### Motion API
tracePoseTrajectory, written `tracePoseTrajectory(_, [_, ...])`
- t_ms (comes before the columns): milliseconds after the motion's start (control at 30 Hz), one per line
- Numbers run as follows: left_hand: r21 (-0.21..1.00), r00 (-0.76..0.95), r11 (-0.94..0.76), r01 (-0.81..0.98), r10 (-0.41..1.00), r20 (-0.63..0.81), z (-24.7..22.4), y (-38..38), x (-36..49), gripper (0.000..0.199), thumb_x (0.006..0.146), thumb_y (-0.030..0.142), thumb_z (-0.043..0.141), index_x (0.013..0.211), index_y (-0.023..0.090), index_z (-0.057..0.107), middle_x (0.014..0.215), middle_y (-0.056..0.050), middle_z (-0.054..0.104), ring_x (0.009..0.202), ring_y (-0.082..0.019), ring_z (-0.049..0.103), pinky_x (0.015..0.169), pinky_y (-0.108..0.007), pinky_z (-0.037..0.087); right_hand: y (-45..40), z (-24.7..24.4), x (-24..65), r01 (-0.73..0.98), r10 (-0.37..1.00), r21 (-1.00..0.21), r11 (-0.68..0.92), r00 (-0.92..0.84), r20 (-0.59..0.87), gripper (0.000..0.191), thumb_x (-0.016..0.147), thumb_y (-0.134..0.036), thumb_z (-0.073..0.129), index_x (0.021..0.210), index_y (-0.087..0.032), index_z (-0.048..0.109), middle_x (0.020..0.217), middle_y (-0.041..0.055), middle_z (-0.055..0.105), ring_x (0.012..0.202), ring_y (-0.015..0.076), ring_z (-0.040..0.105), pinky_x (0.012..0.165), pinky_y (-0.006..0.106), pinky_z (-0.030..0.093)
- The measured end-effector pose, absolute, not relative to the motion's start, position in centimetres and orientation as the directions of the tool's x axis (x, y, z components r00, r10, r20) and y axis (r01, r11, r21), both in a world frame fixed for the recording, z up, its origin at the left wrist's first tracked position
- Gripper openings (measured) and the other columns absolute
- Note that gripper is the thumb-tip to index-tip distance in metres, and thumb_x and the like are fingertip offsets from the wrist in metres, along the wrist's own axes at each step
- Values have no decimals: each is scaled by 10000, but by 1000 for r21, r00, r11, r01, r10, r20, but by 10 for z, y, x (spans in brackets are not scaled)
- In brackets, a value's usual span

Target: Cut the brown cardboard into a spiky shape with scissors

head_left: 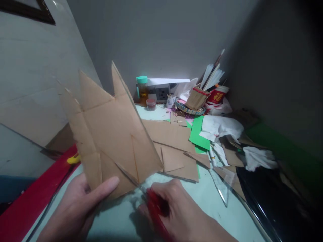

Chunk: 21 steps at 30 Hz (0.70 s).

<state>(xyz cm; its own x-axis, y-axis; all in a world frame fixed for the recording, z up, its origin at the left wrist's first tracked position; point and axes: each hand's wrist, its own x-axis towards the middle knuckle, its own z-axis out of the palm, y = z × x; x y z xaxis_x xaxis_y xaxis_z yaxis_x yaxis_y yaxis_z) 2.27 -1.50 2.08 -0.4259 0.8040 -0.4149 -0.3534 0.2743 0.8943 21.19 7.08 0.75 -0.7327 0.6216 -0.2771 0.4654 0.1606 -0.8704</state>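
Observation:
My left hand [88, 198] grips a brown cardboard piece [113, 127] by its lower left, thumb flat on the near face. Pointed triangles rise along the top of this piece, and creases and brown drawn lines run across it. In my right hand [174, 205] are red-handled scissors [157, 211]. One blade lies over the cardboard's face near its lower edge, beside a drawn line; the other blade is hidden behind the cardboard. The fingers wrap round the handles.
More cardboard sheets [176, 134] lie on the pale table behind. Green paper [199, 134], crumpled white tissue [259, 158], a clear set square [227, 178] and a black glossy sheet [267, 201] are at right. A stick-filled cardboard holder [196, 98] and a teal-lidded bottle [142, 90] stand by the wall.

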Motion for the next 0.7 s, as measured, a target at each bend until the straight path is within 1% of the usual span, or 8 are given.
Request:
tracePoseTrajectory(67, [876, -456, 179, -448, 797, -396, 21, -14, 22, 363, 713, 392, 916, 1029, 310, 756, 909, 11, 832, 794, -230, 793, 875, -302, 648, 71, 3, 212, 473, 616, -864, 175, -737, -278, 295, 857, -319, 592, 617, -219, 453, 574, -52, 465, 556, 113, 438, 535, 270, 323])
tracePoseTrajectory(133, [887, -495, 95, -453, 800, -339, 20, -14, 21, 462, 701, 370, 928, 1113, 323, 723, 1027, 29, 831, 958, -235, 785, 984, -311, 609, 71, 1, 213, 479, 616, -854, 204, -741, -268, 304, 838, -294, 604, 606, -219, 423, 571, -57, 423, 556, 111, 410, 532, 271, 307])
tracePoseTrajectory(233, [929, -505, 90, -358, 819, -274, 20, -15, 19, 484, 711, 391, 919, 1139, 304, 711, 1186, 4, 803, 1152, -272, 730, 1019, -336, 597, 70, 4, 214, 482, 610, -845, 232, -749, -260, 290, 823, -258, 617, 611, -215, 424, 581, -59, 409, 564, 106, 380, 546, 270, 300])
tracePoseTrajectory(333, [960, -523, 132, -246, 816, -246, 22, -20, 20, 460, 727, 448, 896, 1128, 302, 723, 1209, -12, 796, 1225, -281, 697, 1005, -288, 589, 67, 11, 214, 517, 590, -834, 193, -740, -323, 236, 815, -326, 660, 663, -217, 515, 606, -54, 459, 558, 107, 374, 528, 263, 306])
tracePoseTrajectory(433, [976, -568, 168, -137, 794, -216, 22, -24, 22, 416, 675, 529, 914, 989, 313, 747, 1100, 15, 822, 1150, -303, 734, 879, -282, 647, 66, 23, 215, 545, 581, -829, 125, -717, -384, 289, 754, -399, 752, 673, -220, 540, 615, -60, 455, 562, 109, 368, 517, 265, 289])
tracePoseTrajectory(500, [978, -593, 164, -130, 778, -210, 21, -26, 24, 400, 614, 517, 951, 883, 305, 745, 932, 35, 833, 1033, -317, 772, 761, -288, 671, 66, 32, 217, 522, 578, -847, 99, -723, -378, 326, 739, -390, 789, 647, -212, 531, 617, -62, 450, 580, 108, 379, 534, 266, 287])
tracePoseTrajectory(567, [978, -593, 158, -136, 778, -208, 22, -26, 26, 401, 588, 498, 965, 868, 306, 751, 838, 49, 824, 984, -316, 782, 727, -283, 669, 65, 39, 219, 484, 562, -870, 87, -745, -358, 291, 754, -342, 782, 649, -205, 548, 631, -62, 468, 596, 103, 389, 550, 264, 288])
tracePoseTrajectory(700, [985, -620, 171, -25, 770, -149, 28, -26, 32, 385, 576, 578, 957, 823, 342, 779, 795, 103, 813, 799, -200, 779, 673, -153, 612, 64, 34, 221, 488, 585, -866, 109, -736, -341, 146, 747, -301, 752, 854, -218, 697, 749, -37, 573, 633, 111, 465, 587, 266, 338])
